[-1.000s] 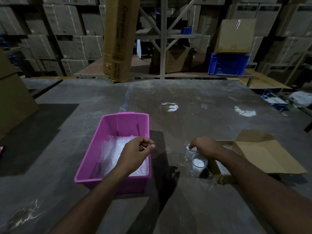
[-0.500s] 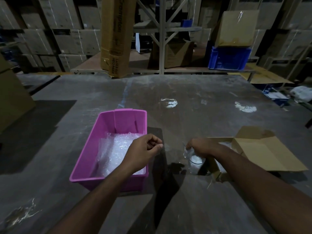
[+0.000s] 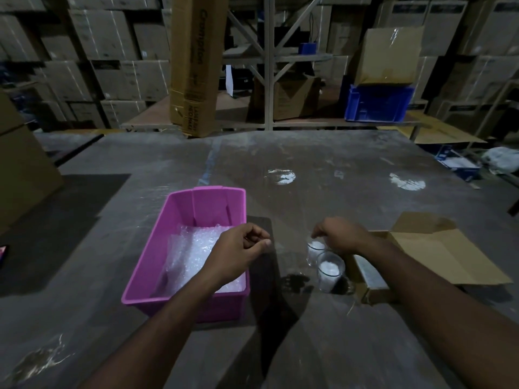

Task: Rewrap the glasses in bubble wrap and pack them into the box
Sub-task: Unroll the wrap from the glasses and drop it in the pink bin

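Two clear glasses stand side by side on the grey table. My right hand [image 3: 341,237] is curled over the far glass [image 3: 315,247], fingertips on its rim. The near glass [image 3: 330,272] stands free just below my wrist. Sheets of bubble wrap [image 3: 196,249] lie inside a pink plastic bin [image 3: 157,248]. My left hand [image 3: 238,254] hovers above the bin's right rim, fingers curled in with nothing visible in them. An open cardboard box [image 3: 370,279] lies right of the glasses, its flap [image 3: 438,256] spread out to the right.
The dusty table [image 3: 280,346] carries a few white smears [image 3: 280,176] further back. Behind it a tall carton [image 3: 196,66] leans on metal shelving, with a blue crate [image 3: 377,103] and stacked cartons. A big carton [image 3: 22,169] stands at the left edge.
My left hand has drifted right, from above the bubble wrap to the bin's right rim. My right hand stayed on the far glass, which looked tilted half a second ago and now stands upright.
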`<state>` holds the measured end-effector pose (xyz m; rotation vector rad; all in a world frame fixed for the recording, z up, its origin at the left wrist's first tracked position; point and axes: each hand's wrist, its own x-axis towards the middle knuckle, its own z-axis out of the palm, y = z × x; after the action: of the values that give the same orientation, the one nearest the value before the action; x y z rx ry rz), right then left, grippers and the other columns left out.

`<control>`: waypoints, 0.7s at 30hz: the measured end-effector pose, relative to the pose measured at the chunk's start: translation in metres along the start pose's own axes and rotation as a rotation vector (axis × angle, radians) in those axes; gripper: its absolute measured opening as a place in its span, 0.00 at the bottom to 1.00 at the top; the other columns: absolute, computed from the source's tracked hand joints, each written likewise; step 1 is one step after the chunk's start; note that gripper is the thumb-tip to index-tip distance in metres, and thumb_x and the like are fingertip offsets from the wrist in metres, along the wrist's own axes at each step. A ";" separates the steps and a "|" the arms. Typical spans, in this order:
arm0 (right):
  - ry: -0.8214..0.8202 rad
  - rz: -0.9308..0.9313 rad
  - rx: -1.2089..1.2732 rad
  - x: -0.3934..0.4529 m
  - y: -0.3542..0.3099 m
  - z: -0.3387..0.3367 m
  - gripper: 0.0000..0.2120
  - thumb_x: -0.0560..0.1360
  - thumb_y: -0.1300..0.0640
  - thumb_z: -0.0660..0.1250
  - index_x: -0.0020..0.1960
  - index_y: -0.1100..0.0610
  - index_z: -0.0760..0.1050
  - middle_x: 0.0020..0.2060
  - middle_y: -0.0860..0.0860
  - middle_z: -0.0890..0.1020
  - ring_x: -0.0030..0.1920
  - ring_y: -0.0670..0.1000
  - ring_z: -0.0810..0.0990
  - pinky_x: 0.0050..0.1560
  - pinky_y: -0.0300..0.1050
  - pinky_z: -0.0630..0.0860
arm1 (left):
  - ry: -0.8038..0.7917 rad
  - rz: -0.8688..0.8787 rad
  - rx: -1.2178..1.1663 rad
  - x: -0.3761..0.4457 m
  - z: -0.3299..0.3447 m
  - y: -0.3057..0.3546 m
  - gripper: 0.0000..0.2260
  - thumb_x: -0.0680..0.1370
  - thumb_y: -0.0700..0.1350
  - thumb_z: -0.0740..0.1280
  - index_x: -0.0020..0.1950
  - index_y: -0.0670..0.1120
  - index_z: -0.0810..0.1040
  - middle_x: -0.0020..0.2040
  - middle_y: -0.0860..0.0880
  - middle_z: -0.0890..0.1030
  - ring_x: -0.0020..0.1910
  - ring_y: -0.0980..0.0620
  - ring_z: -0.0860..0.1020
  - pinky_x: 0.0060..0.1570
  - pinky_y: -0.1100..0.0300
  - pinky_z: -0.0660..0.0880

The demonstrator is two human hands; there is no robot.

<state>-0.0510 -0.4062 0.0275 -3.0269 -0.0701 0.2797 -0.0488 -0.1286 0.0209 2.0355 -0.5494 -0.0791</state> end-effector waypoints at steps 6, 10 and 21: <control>0.212 -0.121 0.208 -0.011 -0.052 -0.025 0.19 0.76 0.65 0.61 0.58 0.51 0.84 0.55 0.49 0.86 0.57 0.51 0.83 0.57 0.46 0.78 | 0.097 -0.071 -0.014 -0.004 -0.025 -0.015 0.02 0.79 0.48 0.72 0.50 0.53 0.83 0.41 0.54 0.83 0.37 0.57 0.81 0.39 0.61 0.79; 0.277 -0.239 0.388 -0.013 -0.118 -0.028 0.18 0.74 0.66 0.63 0.56 0.53 0.85 0.53 0.49 0.87 0.53 0.48 0.84 0.56 0.42 0.78 | 0.206 -0.159 0.012 -0.007 -0.049 -0.038 0.01 0.79 0.48 0.72 0.49 0.51 0.82 0.42 0.51 0.84 0.38 0.56 0.82 0.40 0.58 0.80; -0.169 -0.385 -0.015 0.042 -0.238 0.047 0.22 0.76 0.56 0.70 0.68 0.60 0.73 0.62 0.57 0.79 0.62 0.58 0.77 0.59 0.53 0.77 | 0.293 -0.355 0.088 -0.030 -0.103 -0.088 0.04 0.77 0.45 0.74 0.44 0.50 0.81 0.34 0.51 0.82 0.34 0.52 0.82 0.44 0.46 0.81</control>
<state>-0.0266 -0.1632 -0.0012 -2.9116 -0.6592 0.4948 -0.0162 0.0034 -0.0062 2.1618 -0.0062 0.0327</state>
